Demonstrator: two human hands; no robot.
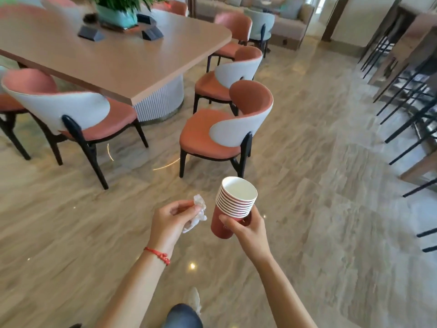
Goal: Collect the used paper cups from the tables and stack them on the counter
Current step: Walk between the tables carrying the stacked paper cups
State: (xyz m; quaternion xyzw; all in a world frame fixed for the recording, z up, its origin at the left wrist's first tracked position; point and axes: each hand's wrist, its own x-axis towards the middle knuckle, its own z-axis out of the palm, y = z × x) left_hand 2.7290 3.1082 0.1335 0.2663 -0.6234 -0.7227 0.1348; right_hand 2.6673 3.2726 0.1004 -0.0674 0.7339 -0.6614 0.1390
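A: Head view, the only one. What's in each hand?

B: The right hand is wrapped around a stack of paper cups, thumb across the red wall of the lowest cup, fingers behind it. The stack is nested, white rims fanned at the top, tilted a little toward eleven o'clock. The left hand, just beside it at nine o'clock, pinches a crumpled white tissue between thumb and fingertips.

A: Any cups left on the table?

B: None that I can see. At eleven o'clock it carries a potted plant and dark stands. The chairs stand between it and the hands.

A: And the counter?

B: Possibly the raised surface at two o'clock, above the black stools; I can't be sure.

A: So, the carry?

B: I'd judge: keep the stack upright, grip low and firm, and set it down base first.
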